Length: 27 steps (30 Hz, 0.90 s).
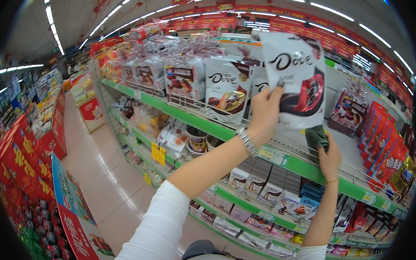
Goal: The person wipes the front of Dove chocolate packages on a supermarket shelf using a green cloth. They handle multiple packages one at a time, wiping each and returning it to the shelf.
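My left hand [267, 115] grips the lower left side of a white Dove chocolate bag [297, 65], raised above the upper shelf with its printed face towards me. In my right hand [329, 157] is a bunched dark green cloth [317, 139], just under the bag's lower right corner. Behind and left of the held bag, another white Dove bag [227, 87] stands upright on the shelf [211, 128], behind a low wire rail. Below the raised bag, part of the white shelf surface shows.
Red snack bags [386, 139] and a tied gift pack [348, 111] stand on the right. Boxed Dove chocolates [271, 190] fill a lower shelf. A tiled aisle [109, 183] runs at left, beside a display board [79, 219] and bottles [49, 238].
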Each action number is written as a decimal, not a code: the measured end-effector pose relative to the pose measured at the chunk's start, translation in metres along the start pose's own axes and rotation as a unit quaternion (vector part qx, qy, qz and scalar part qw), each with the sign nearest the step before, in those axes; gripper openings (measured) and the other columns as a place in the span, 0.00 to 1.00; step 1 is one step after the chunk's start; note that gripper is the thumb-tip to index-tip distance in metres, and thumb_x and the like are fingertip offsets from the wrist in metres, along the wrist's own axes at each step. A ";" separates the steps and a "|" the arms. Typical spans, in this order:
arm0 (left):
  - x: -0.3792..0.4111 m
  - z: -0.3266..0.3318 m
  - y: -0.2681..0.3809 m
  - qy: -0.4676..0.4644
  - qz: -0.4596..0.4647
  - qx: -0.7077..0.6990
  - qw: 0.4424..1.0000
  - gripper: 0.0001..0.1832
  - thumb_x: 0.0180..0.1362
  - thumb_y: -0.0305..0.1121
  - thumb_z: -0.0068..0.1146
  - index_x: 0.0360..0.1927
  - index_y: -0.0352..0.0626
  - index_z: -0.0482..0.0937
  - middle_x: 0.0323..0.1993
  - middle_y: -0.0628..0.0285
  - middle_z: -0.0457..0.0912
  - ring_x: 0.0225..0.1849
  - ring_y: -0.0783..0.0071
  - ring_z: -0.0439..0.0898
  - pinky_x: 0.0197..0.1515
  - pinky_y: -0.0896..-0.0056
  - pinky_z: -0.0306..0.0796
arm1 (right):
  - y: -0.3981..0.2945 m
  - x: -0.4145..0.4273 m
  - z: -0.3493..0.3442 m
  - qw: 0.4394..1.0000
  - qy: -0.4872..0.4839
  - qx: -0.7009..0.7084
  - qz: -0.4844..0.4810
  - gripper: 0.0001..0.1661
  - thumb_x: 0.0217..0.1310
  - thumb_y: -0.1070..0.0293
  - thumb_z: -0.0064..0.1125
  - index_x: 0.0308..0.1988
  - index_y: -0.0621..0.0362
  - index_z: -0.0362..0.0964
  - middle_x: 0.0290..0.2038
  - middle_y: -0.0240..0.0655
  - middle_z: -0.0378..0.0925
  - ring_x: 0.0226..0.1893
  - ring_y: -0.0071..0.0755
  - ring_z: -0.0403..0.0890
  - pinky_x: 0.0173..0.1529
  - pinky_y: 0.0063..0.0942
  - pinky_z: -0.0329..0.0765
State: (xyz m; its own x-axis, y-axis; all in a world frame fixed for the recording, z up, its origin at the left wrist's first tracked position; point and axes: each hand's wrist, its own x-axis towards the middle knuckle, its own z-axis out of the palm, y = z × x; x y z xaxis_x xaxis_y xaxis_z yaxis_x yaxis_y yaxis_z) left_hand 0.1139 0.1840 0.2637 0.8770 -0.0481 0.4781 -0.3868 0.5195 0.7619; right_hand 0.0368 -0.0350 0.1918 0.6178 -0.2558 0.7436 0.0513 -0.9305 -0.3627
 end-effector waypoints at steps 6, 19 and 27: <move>-0.079 -0.087 0.026 0.052 -0.088 -0.157 0.982 0.14 0.64 0.34 0.45 0.46 0.34 0.73 0.42 0.62 0.79 0.42 0.78 0.78 0.44 0.75 0.71 | 0.020 0.017 -0.005 0.912 0.289 0.290 0.012 0.19 0.60 0.72 0.54 0.51 0.62 0.66 0.45 0.40 0.75 0.45 0.33 0.75 0.50 0.30 0.70; -0.217 -0.138 0.046 0.117 -0.027 -0.071 0.990 0.14 0.66 0.33 0.45 0.50 0.36 0.73 0.45 0.64 0.78 0.44 0.81 0.75 0.48 0.77 0.70 | -0.237 -0.114 -0.009 0.907 0.084 0.288 -0.294 0.27 0.33 0.78 0.58 0.43 0.60 0.71 0.34 0.43 0.73 0.34 0.49 0.75 0.38 0.38 0.74; -0.290 -0.164 0.080 0.139 -0.012 -0.063 0.988 0.13 0.65 0.35 0.47 0.45 0.36 0.75 0.42 0.65 0.79 0.41 0.82 0.76 0.44 0.77 0.72 | -0.264 -0.165 -0.035 0.920 0.074 0.277 -0.267 0.31 0.30 0.80 0.59 0.45 0.60 0.70 0.37 0.43 0.69 0.36 0.47 0.72 0.40 0.38 0.71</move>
State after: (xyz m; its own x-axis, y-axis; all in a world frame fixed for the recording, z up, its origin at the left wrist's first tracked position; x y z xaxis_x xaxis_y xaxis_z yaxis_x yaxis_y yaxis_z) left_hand -0.1251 0.3799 0.1143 0.9368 0.1655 0.3083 -0.3416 0.6236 0.7031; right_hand -0.1061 0.2433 0.1842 0.2770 0.1290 0.9522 0.7346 -0.6672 -0.1233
